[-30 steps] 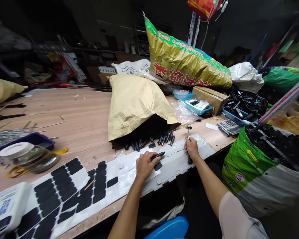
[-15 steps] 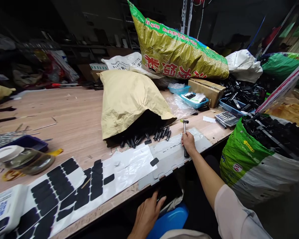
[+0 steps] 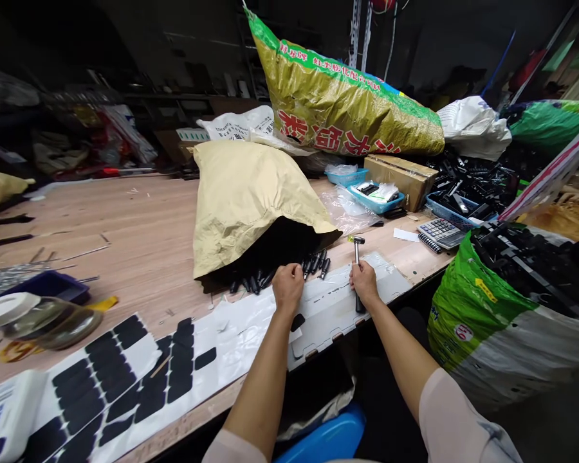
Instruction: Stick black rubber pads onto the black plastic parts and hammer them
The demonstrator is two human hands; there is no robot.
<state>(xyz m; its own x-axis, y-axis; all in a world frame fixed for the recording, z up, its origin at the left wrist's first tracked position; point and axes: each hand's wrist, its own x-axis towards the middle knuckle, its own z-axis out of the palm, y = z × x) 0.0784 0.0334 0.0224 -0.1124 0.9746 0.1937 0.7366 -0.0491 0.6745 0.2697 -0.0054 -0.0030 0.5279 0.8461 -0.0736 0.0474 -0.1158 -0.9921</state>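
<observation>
In my right hand [image 3: 364,283] is a small hammer [image 3: 357,252], gripped by its handle and held upright with the yellow-tipped head on top, over the grey board [image 3: 381,267]. My left hand [image 3: 288,286] is at the mouth of a tan paper sack [image 3: 255,199], its fingers curled together; what they hold, if anything, is hidden. Around it lie several black cylindrical parts [image 3: 324,267], spilling from the sack. A black rounded pad [image 3: 298,321] sits beside my left wrist, partly covered by it.
On the left are sheets of black adhesive pads [image 3: 110,360], a lidded jar [image 3: 43,315] and a dark blue tray [image 3: 58,283]. A cardboard box [image 3: 400,177], blue baskets [image 3: 379,196] and a calculator [image 3: 441,233] stand at back right. A full green sack [image 3: 468,302] flanks my right arm.
My left hand has risen from below the table edge to the black parts at the sack's mouth. The right hand still grips the hammer in nearly the same place.
</observation>
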